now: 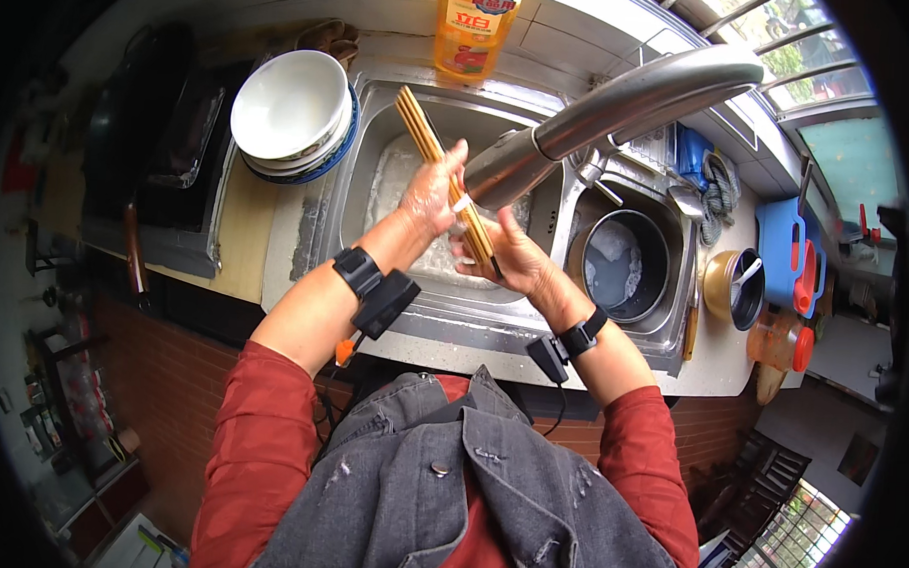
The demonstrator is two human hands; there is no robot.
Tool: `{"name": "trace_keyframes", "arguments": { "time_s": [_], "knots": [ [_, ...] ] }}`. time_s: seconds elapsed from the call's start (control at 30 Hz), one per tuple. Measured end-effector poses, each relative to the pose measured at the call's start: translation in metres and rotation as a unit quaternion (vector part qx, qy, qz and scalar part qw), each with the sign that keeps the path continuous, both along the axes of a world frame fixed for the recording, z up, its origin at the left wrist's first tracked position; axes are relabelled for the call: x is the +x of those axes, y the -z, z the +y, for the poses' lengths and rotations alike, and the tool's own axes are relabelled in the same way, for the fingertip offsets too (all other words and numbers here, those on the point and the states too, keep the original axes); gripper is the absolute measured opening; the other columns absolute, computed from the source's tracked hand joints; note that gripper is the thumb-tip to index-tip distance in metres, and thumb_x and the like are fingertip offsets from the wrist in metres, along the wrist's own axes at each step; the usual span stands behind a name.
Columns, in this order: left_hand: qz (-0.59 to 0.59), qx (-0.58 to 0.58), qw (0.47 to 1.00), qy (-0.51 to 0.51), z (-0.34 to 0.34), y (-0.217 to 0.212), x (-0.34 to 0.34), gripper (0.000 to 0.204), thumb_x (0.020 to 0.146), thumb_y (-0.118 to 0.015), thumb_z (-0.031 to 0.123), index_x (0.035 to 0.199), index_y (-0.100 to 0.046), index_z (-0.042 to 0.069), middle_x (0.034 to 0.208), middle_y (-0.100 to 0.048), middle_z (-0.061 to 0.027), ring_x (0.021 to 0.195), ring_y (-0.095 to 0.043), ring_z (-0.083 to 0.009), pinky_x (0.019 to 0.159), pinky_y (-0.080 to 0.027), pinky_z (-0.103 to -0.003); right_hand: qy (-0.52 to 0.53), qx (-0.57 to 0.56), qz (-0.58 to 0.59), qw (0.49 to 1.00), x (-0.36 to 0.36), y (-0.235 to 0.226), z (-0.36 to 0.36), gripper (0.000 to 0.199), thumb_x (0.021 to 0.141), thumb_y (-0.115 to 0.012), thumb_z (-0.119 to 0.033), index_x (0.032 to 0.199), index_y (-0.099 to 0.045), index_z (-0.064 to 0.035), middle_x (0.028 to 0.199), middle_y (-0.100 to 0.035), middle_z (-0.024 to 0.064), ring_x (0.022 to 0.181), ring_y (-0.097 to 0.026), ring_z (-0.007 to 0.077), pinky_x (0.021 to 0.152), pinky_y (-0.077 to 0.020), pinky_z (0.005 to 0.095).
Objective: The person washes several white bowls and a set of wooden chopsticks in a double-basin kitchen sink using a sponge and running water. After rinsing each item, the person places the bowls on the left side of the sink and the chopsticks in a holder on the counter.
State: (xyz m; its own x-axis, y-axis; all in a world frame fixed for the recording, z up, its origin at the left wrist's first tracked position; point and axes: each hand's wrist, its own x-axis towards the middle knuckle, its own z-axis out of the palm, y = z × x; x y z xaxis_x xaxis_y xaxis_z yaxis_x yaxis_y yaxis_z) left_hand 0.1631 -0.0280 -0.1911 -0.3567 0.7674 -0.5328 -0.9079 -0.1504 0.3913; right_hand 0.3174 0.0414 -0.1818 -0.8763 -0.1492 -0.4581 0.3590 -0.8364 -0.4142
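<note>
A bundle of wooden chopsticks slants across the left sink basin, with at least one dark stick among them. My left hand is closed round the middle of the bundle, thumb pointing up. Around the lower end curl the fingers of my right hand, its thumb raised off the sticks. A small white patch, foam or water, shows on the chopsticks between my hands. The steel faucet reaches over the basin, its head close beside my left hand. Cloudy, whitish water or suds lie below my hands.
Stacked bowls stand left of the sink, near a stove with a wok handle. A yellow-orange bottle is behind the basin. At right, a dark pot of sudsy water sits in the second basin, beside a golden pot.
</note>
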Motion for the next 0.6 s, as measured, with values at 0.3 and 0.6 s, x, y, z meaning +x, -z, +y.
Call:
{"name": "trace_keyframes", "arguments": {
  "time_s": [0.3,0.6],
  "knots": [
    [0.078,0.028,0.996,-0.034,0.000,-0.016,0.042,0.023,0.087,-0.063,0.023,0.103,-0.059,0.008,0.090,-0.061,-0.0045,0.081,-0.060,-0.0178,0.075,-0.052,-0.035,0.390,-0.082,-0.122,0.909,-0.044,0.031,-0.021,0.052,0.096,-0.033,-0.052,0.105,-0.056,-0.0064,0.101,-0.061,0.0098,0.095,-0.057,0.0239,0.087,-0.0452,0.0383],
    [0.160,-0.046,0.956,0.241,-0.039,-0.009,0.009,0.011,0.085,-0.058,0.010,0.091,-0.053,0.003,0.069,-0.054,-0.0047,0.059,-0.054,-0.0148,0.055,-0.047,-0.027,0.127,0.271,-0.064,0.952,-0.022,0.009,0.002,0.048,0.085,-0.056,-0.053,0.118,-0.049,-0.0191,0.106,-0.056,-0.0004,0.110,-0.044,0.0133,0.100,-0.0245,0.0452]
  ]
}}
